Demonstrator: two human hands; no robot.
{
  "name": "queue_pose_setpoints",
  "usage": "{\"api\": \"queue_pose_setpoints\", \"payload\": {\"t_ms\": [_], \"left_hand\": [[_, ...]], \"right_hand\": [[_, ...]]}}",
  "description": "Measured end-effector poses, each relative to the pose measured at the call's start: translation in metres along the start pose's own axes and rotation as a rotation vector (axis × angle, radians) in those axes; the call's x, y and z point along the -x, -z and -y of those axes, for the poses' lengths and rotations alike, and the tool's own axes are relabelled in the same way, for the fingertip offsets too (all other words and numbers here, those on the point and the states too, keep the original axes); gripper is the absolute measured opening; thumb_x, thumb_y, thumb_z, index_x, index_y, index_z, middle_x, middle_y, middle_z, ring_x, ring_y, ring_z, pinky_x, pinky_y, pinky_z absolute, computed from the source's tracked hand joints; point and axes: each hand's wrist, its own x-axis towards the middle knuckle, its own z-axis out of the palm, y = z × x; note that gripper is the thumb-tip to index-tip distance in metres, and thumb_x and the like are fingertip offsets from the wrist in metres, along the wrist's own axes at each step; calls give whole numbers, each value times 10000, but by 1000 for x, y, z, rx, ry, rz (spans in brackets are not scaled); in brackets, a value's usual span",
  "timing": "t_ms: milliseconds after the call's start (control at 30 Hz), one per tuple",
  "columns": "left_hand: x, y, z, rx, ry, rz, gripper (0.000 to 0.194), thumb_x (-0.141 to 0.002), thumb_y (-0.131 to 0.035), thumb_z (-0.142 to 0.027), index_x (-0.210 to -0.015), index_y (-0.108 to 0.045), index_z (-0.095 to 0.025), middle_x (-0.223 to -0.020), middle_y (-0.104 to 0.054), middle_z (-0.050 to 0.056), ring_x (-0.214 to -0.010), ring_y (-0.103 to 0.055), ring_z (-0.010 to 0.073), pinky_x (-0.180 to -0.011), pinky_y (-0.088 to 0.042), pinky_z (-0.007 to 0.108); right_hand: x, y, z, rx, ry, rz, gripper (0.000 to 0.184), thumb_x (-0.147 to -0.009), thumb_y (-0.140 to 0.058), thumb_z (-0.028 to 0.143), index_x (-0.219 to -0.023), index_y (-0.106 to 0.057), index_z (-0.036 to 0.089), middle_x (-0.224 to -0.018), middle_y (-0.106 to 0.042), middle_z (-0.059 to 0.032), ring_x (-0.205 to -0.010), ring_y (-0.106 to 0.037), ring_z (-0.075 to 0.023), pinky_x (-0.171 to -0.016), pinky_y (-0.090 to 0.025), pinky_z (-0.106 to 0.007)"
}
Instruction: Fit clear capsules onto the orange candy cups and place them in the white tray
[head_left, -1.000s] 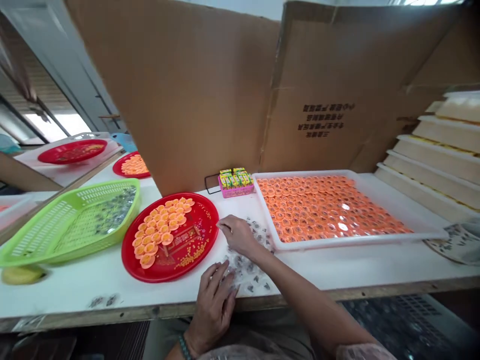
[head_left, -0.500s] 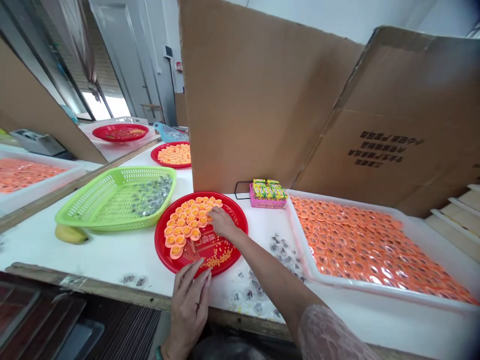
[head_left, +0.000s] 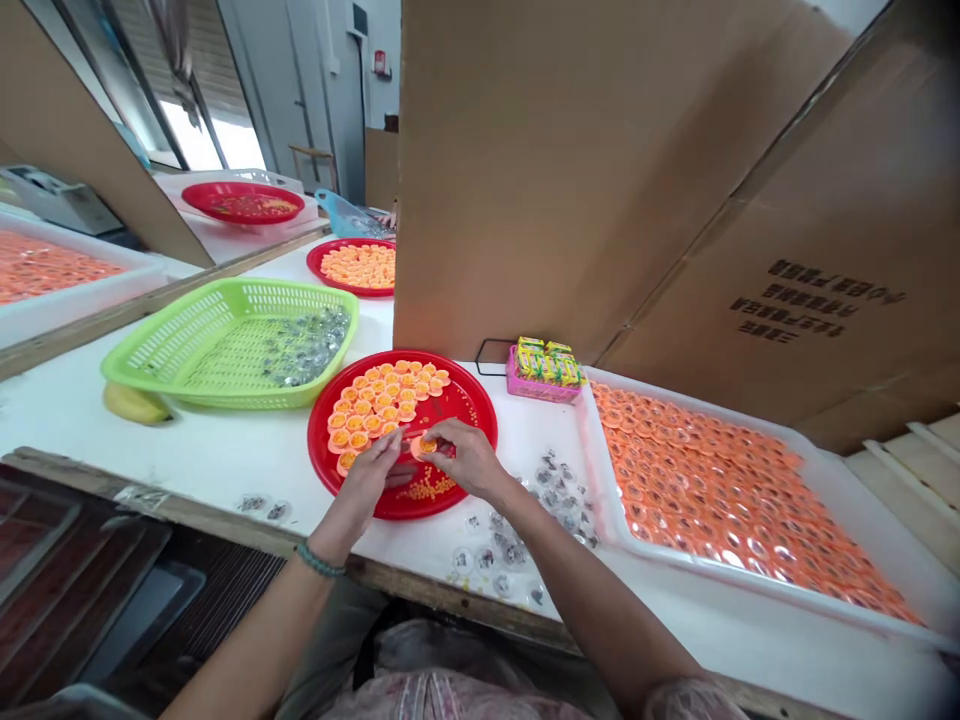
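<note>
Over the red round tray (head_left: pixel 480 400), my right hand (head_left: pixel 471 458) pinches a small round orange cup (head_left: pixel 422 446) with yellow beads in it, between thumb and fingertips. My left hand (head_left: pixel 366 484) is at the tray's front left, fingers stretched out, just left of that cup. Nothing shows in its grasp. Several like orange cups (head_left: pixel 371 408) filled with yellow beads lie close together on the tray's left and back. Loose yellow beads (head_left: pixel 429 486) are scattered on the tray's front and right.
Left of the tray stands a green basket (head_left: pixel 187 345) with clear pieces, a banana (head_left: pixel 135 403) by it. Clear domed pieces (head_left: pixel 510 545) lie on the right. Beyond are a pink basket of yellow packets (head_left: pixel 546 365), a white tray of orange discs (head_left: pixel 611 520) and a cardboard screen (head_left: pixel 525 180).
My right hand has come back from the tray's far side toward the front, with an orange cup in its fingers. My left hand has moved forward over the tray. The view has tilted down.
</note>
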Motion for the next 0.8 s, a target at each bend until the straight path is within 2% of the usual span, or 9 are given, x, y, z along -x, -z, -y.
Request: {"api": "queue_pose_setpoints", "payload": {"t_ms": [100, 200, 333, 433, 600, 700, 800], "left_hand": [[-7, -5, -4, 185, 98, 148, 234, -811, -606, -210, -1036, -643, -158, -996, -665, 92, -755, -651, 178, -673, -557, 293], [-5, -7, 1, 295, 69, 144, 187, -758, -659, -147, -945, -661, -154, -877, -663, 48, -745, -639, 148, -692, -556, 267], [2, -8, 7, 348, -1, 107, 199, -706, -724, -169, -896, -664, -160, -883, -646, 17, -769, -620, 127, -724, -548, 253], [5, -9, 7, 304, -67, 86, 248, -687, -753, -227, -908, -665, -158, -874, -644, 10, -747, -603, 110, -713, -536, 227], [6, -13, 6, 270, -102, 58, 295, -654, -779, -258, -908, -671, -154, -869, -654, 13, -717, -589, 99, -700, -527, 209], [4, -14, 7, 302, -83, 61, 294, -657, -776, -251, -915, -670, -158, -871, -651, 16, -730, -591, 107, -704, -534, 228], [4, -14, 10, 357, -34, 56, 284, -640, -784, -218, -894, -672, -159, -891, -651, 22, -762, -601, 124, -713, -544, 255]], "right_hand": [[7, -6, 12, -92, 69, -58, 197, -804, -645, 246, -996, -667, 208, -989, -674, -50, -854, -636, -155, -782, -517, -280], [15, -14, 14, -55, 131, -170, 178, -855, -585, 246, -1003, -684, 231, -1038, -674, -57, -976, -621, -167, -866, -505, -304], [29, -20, 15, 78, 165, -272, 184, -890, -530, 248, -973, -691, 215, -958, -678, -72, -886, -622, -164, -805, -520, -308], [35, -21, 18, 112, 137, -294, 167, -886, -532, 238, -950, -681, 200, -911, -664, -75, -861, -611, -168, -794, -517, -311], [36, -21, 21, 159, 119, -237, 310, -905, -487, 209, -1206, -560, 193, -1080, -619, -91, -995, -570, -175, -882, -487, -310], [38, -24, 21, 232, 145, -208, 290, -919, -440, 184, -1175, -576, 176, -1060, -621, -100, -968, -571, -183, -862, -486, -312], [40, -24, 22, 244, 108, -207, 251, -921, -437, 188, -1127, -579, 167, -1002, -633, -97, -929, -578, -184, -842, -480, -308]]}}
